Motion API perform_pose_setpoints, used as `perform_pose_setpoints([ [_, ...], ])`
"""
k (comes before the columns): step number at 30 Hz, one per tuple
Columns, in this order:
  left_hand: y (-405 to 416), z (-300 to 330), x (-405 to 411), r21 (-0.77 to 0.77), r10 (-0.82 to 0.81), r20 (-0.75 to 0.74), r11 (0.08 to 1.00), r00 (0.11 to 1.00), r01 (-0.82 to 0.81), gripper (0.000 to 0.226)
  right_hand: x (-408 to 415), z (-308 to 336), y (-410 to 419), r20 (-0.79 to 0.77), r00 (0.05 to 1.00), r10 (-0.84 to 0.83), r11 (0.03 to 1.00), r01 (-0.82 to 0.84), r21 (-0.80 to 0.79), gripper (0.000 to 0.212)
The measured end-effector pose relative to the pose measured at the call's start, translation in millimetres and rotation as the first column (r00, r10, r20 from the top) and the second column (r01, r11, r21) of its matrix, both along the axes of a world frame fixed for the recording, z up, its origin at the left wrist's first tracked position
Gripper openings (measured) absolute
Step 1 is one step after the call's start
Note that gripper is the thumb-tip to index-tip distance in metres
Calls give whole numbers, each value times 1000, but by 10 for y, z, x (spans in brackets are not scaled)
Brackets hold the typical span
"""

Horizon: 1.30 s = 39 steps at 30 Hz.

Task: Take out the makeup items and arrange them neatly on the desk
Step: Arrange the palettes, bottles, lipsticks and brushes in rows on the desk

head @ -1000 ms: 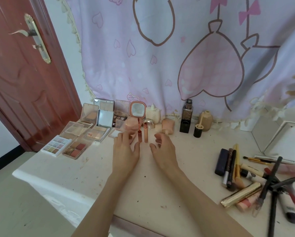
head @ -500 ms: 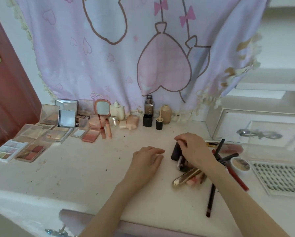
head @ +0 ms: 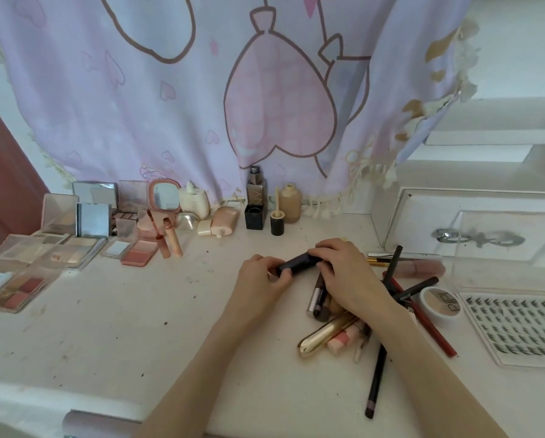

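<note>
- A long black pencil (head: pixel 375 382) lies nearest on the white, speckled desk (head: pixel 138 327), its far end running under the right forearm.
- Just beyond it sits a loose pile: a shiny gold bullet-shaped tube (head: pixel 325 335), a pink-and-white tube (head: pixel 344 339), a red pencil (head: pixel 423 317), and more sticks that the wrist covers, so their count is unclear.
- To the right, a clear tray of dark lash clusters (head: pixel 514 327) is cut off by the frame edge; a small round jar (head: pixel 440 305) lies just beside it.
- The left hand (head: pixel 261 284) pinches the near end of a dark, matte tube (head: pixel 298 263) with curled fingers; the right hand (head: pixel 344 273) arches over its far end, fingers bent round it. The tube is held just above the desk, mid-table, its far end hidden.
- Farther left, flat palettes (head: pixel 34 270) with glossy lids lie in rows, partly cropped.
- Against the back stand a pink hand mirror (head: pixel 164 197), a squared dark bottle (head: pixel 256 200) and a beige bottle (head: pixel 290 202), below a lilac heart-print curtain (head: pixel 170 105).
</note>
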State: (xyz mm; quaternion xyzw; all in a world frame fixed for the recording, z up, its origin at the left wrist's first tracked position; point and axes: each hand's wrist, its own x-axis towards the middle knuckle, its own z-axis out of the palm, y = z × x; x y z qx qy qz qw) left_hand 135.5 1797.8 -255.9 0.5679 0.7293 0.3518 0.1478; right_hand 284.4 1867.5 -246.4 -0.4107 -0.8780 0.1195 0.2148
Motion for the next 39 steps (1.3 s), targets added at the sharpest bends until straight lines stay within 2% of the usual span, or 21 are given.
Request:
perform_pose_setpoints([
  [3,-38,36,-83,54,1,96,998,995,-6,22,0,44,-14,-85,996,40,999,-38,23,37],
  [6,-99,65,-85,125,-47,207,992,977,21,18,-7,102,-56,-103,989,107,994,-105,21,42],
  [8,-133,82,-67,188,-86,267,981,960,36,18,-36,120,-105,-77,985,156,988,-157,-5,39],
  [12,-181,102,-39,302,-85,409,952,909,-47,18,-124,135,-201,-76,977,198,979,-201,-40,30],
  [17,-206,103,-38,365,-54,377,926,925,-94,21,-188,124,-280,-48,972,232,970,-234,-59,25],
  [25,-213,91,-69,372,-41,416,919,908,-129,20,-191,110,-291,-94,966,243,968,-247,-35,26],
  [30,-211,117,-95,387,-18,443,906,896,-173,18,-179,96,-252,-199,964,178,961,-214,-175,50],
  [32,-209,120,-123,378,5,496,899,869,-220,13,-138,78,-231,-244,960,135,960,-187,-207,47],
  [36,-206,109,-168,324,38,632,894,774,-309,12,-65,72,-189,-354,934,56,956,-152,-249,27],
  [39,-210,107,-199,266,-4,757,915,654,-303,10,-43,77,-177,-392,920,-27,960,-85,-267,31],
])
